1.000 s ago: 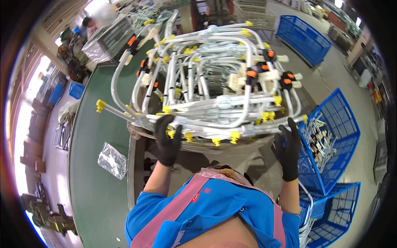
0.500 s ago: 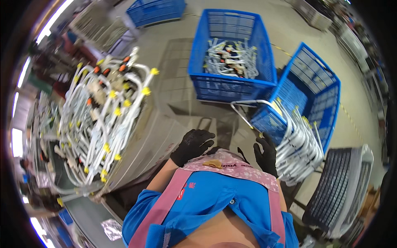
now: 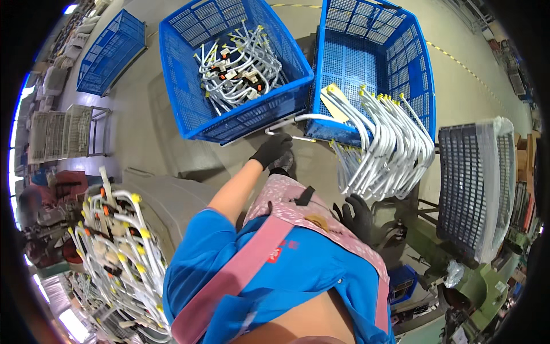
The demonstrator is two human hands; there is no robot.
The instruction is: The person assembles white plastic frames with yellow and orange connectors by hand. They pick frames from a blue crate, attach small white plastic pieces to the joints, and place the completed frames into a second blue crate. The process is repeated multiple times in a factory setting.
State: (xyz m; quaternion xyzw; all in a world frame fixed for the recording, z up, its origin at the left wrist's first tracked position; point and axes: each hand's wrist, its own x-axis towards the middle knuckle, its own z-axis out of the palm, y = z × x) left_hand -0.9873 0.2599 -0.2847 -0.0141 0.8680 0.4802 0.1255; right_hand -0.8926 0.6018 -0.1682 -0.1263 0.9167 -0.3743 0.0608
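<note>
My left hand (image 3: 272, 151), in a black glove, reaches forward beside the end of a bent white tube (image 3: 312, 118). Its fingers look stretched out, and I see nothing in them; whether they touch the tube is unclear. That tube sticks out to the left from a row of bent white tubes with yellow end caps (image 3: 395, 149), hung over the near rim of the right blue crate (image 3: 427, 74). My right hand (image 3: 356, 220), also gloved in black, hangs low below the row, fingers apart and holding nothing. A yellow card (image 3: 334, 103) sits at the row's left end.
Another blue crate (image 3: 177, 86), at the left, holds a heap of white tubes with orange and black parts. A pile of bent tubes (image 3: 120, 252) lies at lower left. Black plastic racks (image 3: 467, 189) and a green machine (image 3: 481, 301) stand right. A further blue crate (image 3: 112, 54) is far left.
My view has turned right and come nearer the crates. My left hand has moved forward to the leftmost tube's end. The right hand stays low, beneath the row of tubes.
</note>
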